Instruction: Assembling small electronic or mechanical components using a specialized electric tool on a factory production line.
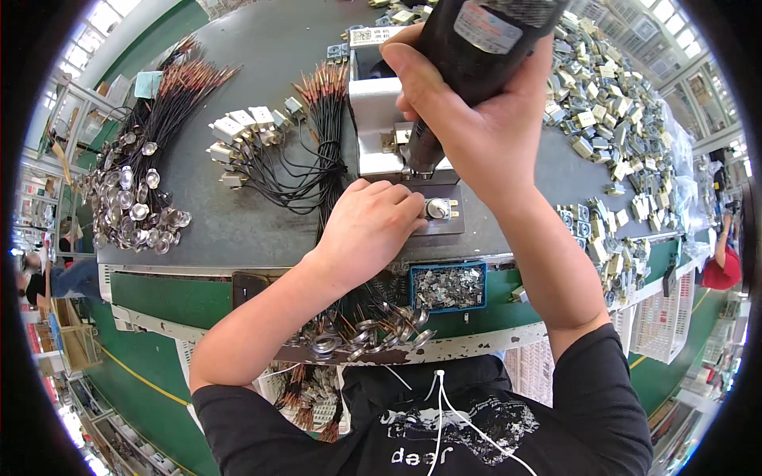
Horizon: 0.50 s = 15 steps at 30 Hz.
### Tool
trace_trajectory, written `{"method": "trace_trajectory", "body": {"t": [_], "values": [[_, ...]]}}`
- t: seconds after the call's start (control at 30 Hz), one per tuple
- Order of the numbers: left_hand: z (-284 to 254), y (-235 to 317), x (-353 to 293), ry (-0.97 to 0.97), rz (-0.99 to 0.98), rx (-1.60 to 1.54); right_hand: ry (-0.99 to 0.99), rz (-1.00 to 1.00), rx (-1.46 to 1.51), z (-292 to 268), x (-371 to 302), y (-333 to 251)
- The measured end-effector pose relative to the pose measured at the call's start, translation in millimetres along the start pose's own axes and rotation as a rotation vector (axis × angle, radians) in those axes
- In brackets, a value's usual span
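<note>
My right hand [504, 119] is wrapped round a black power screwdriver [476, 59], held upright with its tip pointing down at a metal fixture [381, 163]. Close below that tip, my left hand [369, 222] rests with curled fingers at the fixture's front plate [440, 228]. What its fingertips grip is hidden under them. Beside those fingertips a small part with a round metal shaft and brass-coloured tabs [438, 209] sits on the plate. Just left of the fixture lies a bundle of black wires [329, 151] with reddish-brown ends, partly beneath my left wrist.
White-capped small parts [242, 127] are joined to that bundle. Further left lies another wire bundle with shiny round metal ends [135, 198]. A large pile of cream and grey parts [607, 111] covers the right. A blue tray [448, 308] of metal pieces stands at the front edge, near hanging metal-ended wires [357, 337].
</note>
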<state>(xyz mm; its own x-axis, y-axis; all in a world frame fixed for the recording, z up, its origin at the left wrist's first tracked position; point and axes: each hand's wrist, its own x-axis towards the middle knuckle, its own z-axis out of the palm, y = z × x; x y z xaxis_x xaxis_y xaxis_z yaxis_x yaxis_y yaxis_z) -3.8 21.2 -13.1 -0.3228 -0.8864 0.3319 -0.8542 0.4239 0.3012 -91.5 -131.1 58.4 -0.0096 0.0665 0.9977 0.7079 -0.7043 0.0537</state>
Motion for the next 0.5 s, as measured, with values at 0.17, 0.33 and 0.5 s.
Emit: {"method": "trace_trajectory", "body": {"t": [0.17, 0.33, 0.5], "values": [[5.8, -2.2, -5.3, 0.008, -0.002, 0.006, 0.204, 0.875, -0.304, 7.6, 41.2, -60.4], [9.7, -1.4, -6.8, 0.083, -0.008, -0.009, 0.378, 0.995, -0.262, 17.9, 38.6, -63.9], [9.8, -1.5, -5.4, 0.062, 0.015, 0.004, 0.396, 0.816, -0.209, 17.7, 21.2, -48.2]]}}
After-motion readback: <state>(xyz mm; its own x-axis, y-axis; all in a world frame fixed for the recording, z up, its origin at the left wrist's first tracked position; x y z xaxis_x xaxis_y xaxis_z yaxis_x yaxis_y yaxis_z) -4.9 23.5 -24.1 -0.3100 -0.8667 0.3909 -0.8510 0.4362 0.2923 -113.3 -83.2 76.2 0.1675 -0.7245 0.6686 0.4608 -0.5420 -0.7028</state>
